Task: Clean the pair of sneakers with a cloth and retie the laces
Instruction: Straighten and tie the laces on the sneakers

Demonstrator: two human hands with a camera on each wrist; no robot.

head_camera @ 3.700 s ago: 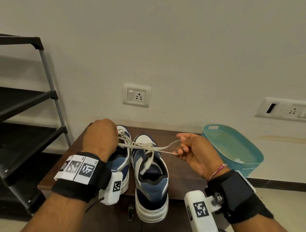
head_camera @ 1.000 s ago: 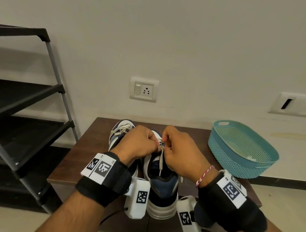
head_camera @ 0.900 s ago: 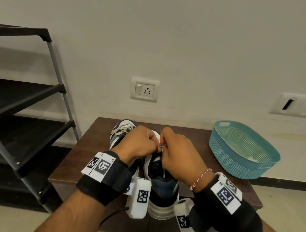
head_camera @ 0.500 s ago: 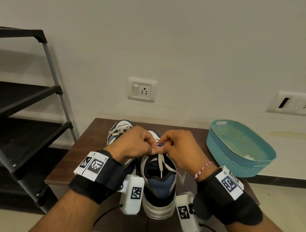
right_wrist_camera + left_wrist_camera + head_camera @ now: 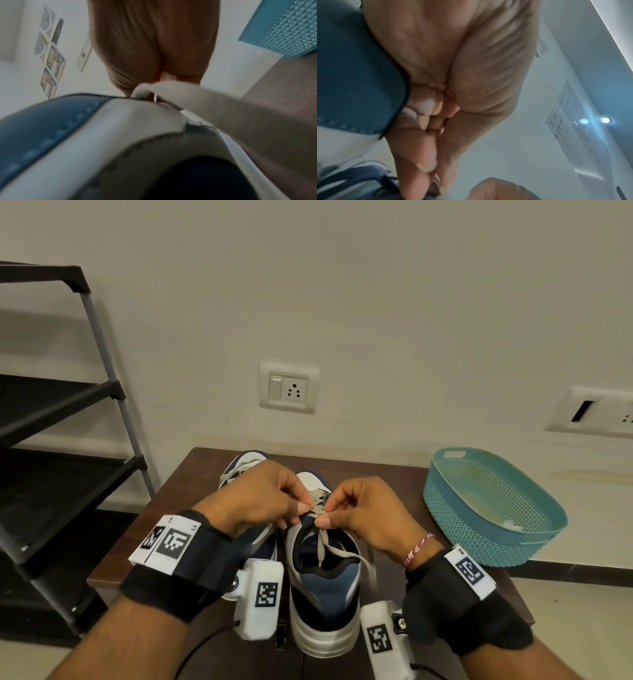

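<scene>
1. The right sneaker [image 5: 323, 580], blue and white with a thick pale sole, stands on the dark brown table [image 5: 191, 494] with its heel toward the camera and its toe toward the wall.
2. Its off-white laces [image 5: 317, 510] bunch at the top of the tongue, and two loose ends trail down over the shoe's opening and off its right side.
3. The left hand [image 5: 260, 498] pinches the laces at that bunch, thumb and forefinger pressed together, the other fingers curled under; the left wrist view shows the fingertips [image 5: 426, 166] closed on a strand.
4. The right hand [image 5: 366, 515] meets it from the other side, thumb and forefinger pinching the same bunch of laces, with a lace looping under the palm in the right wrist view.
5. The two hands' fingertips are almost touching above the tongue.
6. The left sneaker [image 5: 245, 465] stands just beside the first, mostly hidden under the left hand and wrist; only its laced toe shows.
7. A teal perforated basket [image 5: 493, 508] sits at the table's right edge, tilted against the wall.
8. A black shelf rack [image 5: 61, 412] stands left of the table, and a white wall socket [image 5: 289, 388] is mounted on the wall above the shoes.
</scene>
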